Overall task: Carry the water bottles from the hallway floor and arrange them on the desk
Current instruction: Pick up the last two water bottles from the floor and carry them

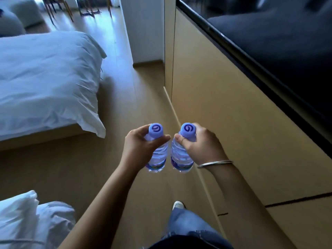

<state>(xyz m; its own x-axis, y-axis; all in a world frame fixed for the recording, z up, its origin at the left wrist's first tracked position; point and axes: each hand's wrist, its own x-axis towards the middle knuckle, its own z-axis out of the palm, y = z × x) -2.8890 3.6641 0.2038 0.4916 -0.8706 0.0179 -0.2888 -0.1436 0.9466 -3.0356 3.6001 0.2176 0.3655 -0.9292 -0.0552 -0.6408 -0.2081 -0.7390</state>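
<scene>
While the person stands on the wooden floor (136,97) between a bed (45,78) and a long wall unit (233,108), the head view, the only one supplied, shows both hands occupied. The left hand (140,146) is closed around the neck and shoulder of the left water bottle (158,157), thumb across the front just under its lilac cap (156,129). The right hand (199,142), with a silver bangle (214,164) at the wrist, is closed in the same way on the right water bottle (180,159). Both bottles hang upright, clear of the floor, side by side and close together; whether they touch cannot be told. A grip high on the neck probably lets each bottle hang by its own weight, which suits carrying on foot. One shoe (178,205) and a jeans leg (188,225) show below. No desk can be identified with certainty; chair legs (59,9) appear far ahead. Judgement: the carrying stage is in hand and placement is not yet done.
</scene>
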